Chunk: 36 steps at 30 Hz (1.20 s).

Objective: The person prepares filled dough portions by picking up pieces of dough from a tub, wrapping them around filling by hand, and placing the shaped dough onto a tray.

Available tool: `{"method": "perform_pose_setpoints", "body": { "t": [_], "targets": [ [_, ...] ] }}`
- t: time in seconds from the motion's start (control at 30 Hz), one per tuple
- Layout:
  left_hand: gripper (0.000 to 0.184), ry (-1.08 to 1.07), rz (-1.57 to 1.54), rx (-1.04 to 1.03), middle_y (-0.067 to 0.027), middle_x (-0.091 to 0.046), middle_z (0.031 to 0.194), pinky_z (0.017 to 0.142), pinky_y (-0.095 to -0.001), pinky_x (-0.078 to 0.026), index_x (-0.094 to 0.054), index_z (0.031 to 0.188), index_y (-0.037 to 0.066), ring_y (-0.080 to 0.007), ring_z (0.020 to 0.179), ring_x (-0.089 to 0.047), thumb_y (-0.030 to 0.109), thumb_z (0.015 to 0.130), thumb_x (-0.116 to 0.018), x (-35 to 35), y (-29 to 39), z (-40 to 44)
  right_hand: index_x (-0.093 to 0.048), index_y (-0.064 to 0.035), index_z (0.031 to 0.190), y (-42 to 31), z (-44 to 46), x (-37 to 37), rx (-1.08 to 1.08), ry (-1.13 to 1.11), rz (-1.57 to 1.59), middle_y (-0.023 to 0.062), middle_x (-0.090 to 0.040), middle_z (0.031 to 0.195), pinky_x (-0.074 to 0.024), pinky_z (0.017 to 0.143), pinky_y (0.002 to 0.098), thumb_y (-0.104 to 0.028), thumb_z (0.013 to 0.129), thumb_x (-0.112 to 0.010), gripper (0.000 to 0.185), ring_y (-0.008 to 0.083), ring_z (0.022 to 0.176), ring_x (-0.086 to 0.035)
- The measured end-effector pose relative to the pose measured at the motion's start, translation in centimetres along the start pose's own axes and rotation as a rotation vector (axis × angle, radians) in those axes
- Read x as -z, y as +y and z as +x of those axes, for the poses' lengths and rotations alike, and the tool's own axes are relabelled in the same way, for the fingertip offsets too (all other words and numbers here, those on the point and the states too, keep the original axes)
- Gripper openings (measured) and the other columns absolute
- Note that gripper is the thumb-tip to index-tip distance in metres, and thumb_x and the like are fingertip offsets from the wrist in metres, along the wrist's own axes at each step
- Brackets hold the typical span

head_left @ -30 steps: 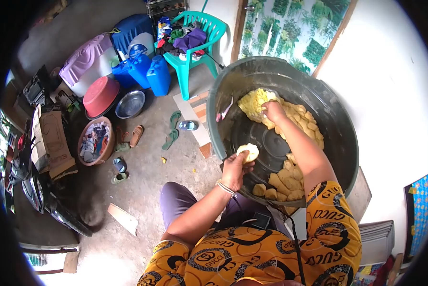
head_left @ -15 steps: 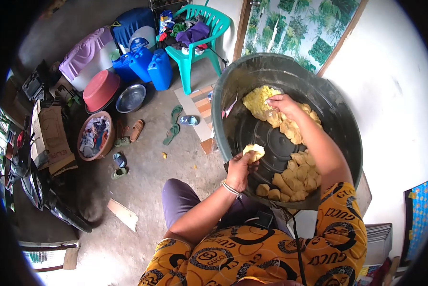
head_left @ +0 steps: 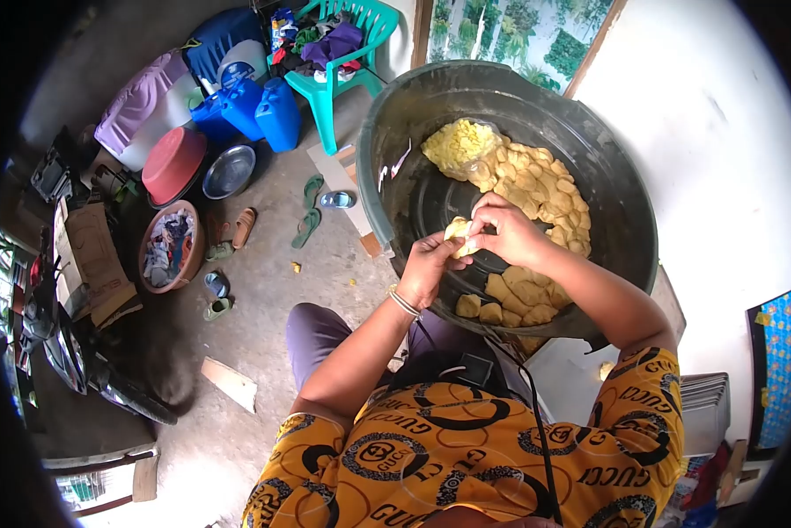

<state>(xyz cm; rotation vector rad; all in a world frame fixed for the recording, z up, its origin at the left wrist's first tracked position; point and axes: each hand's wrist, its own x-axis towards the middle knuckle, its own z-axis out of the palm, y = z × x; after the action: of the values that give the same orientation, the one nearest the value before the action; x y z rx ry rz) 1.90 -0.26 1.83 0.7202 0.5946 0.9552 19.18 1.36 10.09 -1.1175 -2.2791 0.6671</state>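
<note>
Over the dark round tub (head_left: 620, 163), my left hand (head_left: 424, 271) holds a flattened piece of yellow dough (head_left: 456, 231). My right hand (head_left: 508, 233) has its thumb and fingers pinched together at the right edge of that same piece. Inside the tub, small yellow chunks in a clear plastic bag (head_left: 459, 147) lie at the back left. Rounded dough pieces (head_left: 545, 185) are massed along the far right side, partly behind my right hand. A second group of dough lumps (head_left: 523, 295) sits near the tub's front, below my right forearm.
On the floor to the left are slippers (head_left: 307, 226), a basin of clothes (head_left: 173, 246), a metal basin (head_left: 230, 171), a red tub (head_left: 173, 165) and blue jugs (head_left: 277, 114). A green chair (head_left: 329, 114) piled with clothes stands behind. A motorcycle (head_left: 69, 343) is at far left.
My right hand has moved from the bag of yellow chunks toward me and now meets my left hand at the dough piece. The view has shifted slightly.
</note>
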Motion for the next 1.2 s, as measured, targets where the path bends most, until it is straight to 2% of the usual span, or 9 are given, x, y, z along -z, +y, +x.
{"method": "perform_pose_setpoints", "body": {
  "t": [0.13, 0.23, 0.27, 0.37, 0.5, 0.67, 0.87, 1.03, 1.2],
  "targets": [
    [0.024, -0.055, 0.025, -0.060, -0.0070, -0.063, 0.100, 0.074, -0.0304, -0.051, -0.059, 0.110, 0.001, -0.0149, 0.087, -0.061, 0.012, 0.089, -0.053, -0.3, 0.4, -0.6, -0.049, 0.0015, 0.093, 0.8, 0.1, -0.7, -0.212, 0.078, 0.074, 0.0091, -0.056, 0.090, -0.0475, 0.071, 0.0316, -0.011, 0.074, -0.073, 0.033, 0.0186, 0.080, -0.058],
    [0.023, -0.122, 0.023, -0.041, -0.0062, -0.063, 0.101, 0.076, -0.0306, -0.051, -0.059, 0.109, 0.002, -0.0140, 0.090, -0.060, 0.013, 0.090, -0.053, -0.2, 0.6, -0.8, -0.050, 0.0009, 0.091, 2.9, 0.2, -0.4, -0.511, -0.171, 0.571, 0.0087, -0.059, 0.082, -0.0486, 0.063, 0.0328, -0.016, 0.073, -0.075, 0.035, 0.0203, 0.068, -0.058],
    [0.024, -0.119, 0.020, -0.035, -0.0064, -0.063, 0.102, 0.076, -0.0307, -0.051, -0.059, 0.110, 0.002, -0.0145, 0.090, -0.060, 0.013, 0.090, -0.053, -0.3, 0.6, -0.8, -0.052, 0.0007, 0.087, 3.1, 0.1, -1.0, -0.452, -0.087, 0.517, 0.0099, -0.058, 0.070, -0.0477, 0.057, 0.0352, -0.017, 0.072, -0.075, 0.033, 0.0224, 0.056, -0.057],
    [0.025, -0.103, -0.022, -0.009, -0.0070, -0.062, 0.102, 0.075, -0.0309, -0.051, -0.057, 0.112, 0.003, -0.0161, 0.090, -0.061, 0.015, 0.091, -0.052, -0.4, 0.6, -0.8, -0.053, 0.0013, 0.082, 2.3, 0.2, -1.3, -0.207, 0.064, 0.034, 0.0144, -0.059, 0.068, -0.0472, 0.059, 0.0371, -0.013, 0.073, -0.071, 0.025, 0.0255, 0.059, -0.059],
    [0.035, -0.099, -0.084, 0.011, -0.0080, -0.061, 0.106, 0.077, -0.0327, -0.050, -0.051, 0.117, 0.005, -0.0204, 0.090, -0.062, 0.029, 0.093, -0.050, -0.4, 0.7, -0.4, -0.058, 0.0014, 0.087, 0.4, 0.0, -0.9, -0.217, 0.074, -0.068, 0.0202, -0.060, 0.072, -0.0468, 0.061, 0.0375, -0.010, 0.075, -0.064, 0.018, 0.0327, 0.071, -0.063],
    [0.056, -0.086, -0.169, 0.060, -0.0075, -0.059, 0.110, 0.083, -0.0358, -0.047, -0.047, 0.123, 0.006, -0.0214, 0.093, -0.061, 0.052, 0.092, -0.038, -0.6, 1.3, -0.3, -0.053, 0.0031, 0.118, -0.4, -0.2, 0.6, -0.352, -0.020, 0.194, 0.0182, -0.064, 0.098, -0.0491, 0.082, 0.0331, -0.017, 0.076, -0.067, 0.049, 0.0285, 0.092, -0.064],
    [0.075, -0.188, -0.139, 0.033, -0.0078, -0.052, 0.125, 0.091, -0.0374, -0.042, -0.037, 0.133, 0.007, -0.0201, 0.111, -0.052, 0.066, 0.089, -0.027, -1.3, 1.4, -0.6, -0.051, 0.0029, 0.118, -1.0, -0.9, -1.1, -0.093, 0.070, -0.240, 0.0195, -0.056, 0.109, -0.0488, 0.078, 0.0391, -0.018, 0.076, -0.067, 0.049, 0.0362, 0.089, -0.060],
    [0.064, -0.185, -0.220, 0.056, -0.0110, -0.057, 0.117, 0.093, -0.0393, -0.041, -0.044, 0.126, 0.006, -0.0243, 0.106, -0.055, 0.059, 0.092, -0.032, -0.3, 1.3, -0.6, -0.060, 0.0000, 0.097, 0.0, 0.4, -0.5, -0.072, 0.124, -0.045, 0.0158, -0.061, 0.091, -0.0493, 0.068, 0.0368, -0.004, 0.080, -0.057, 0.018, 0.0326, 0.079, -0.062],
    [0.031, -0.125, -0.326, -0.043, -0.0106, -0.061, 0.108, 0.087, -0.0381, -0.048, -0.052, 0.115, 0.007, -0.0223, 0.096, -0.061, 0.030, 0.093, -0.050, 0.4, 0.8, -0.1, -0.062, -0.0022, 0.103, -0.6, 0.0, -0.4, -0.034, 0.073, 0.027, 0.0171, -0.063, 0.097, -0.0498, 0.072, 0.0357, 0.000, 0.080, -0.058, 0.024, 0.0303, 0.084, -0.064]
  ]
}}
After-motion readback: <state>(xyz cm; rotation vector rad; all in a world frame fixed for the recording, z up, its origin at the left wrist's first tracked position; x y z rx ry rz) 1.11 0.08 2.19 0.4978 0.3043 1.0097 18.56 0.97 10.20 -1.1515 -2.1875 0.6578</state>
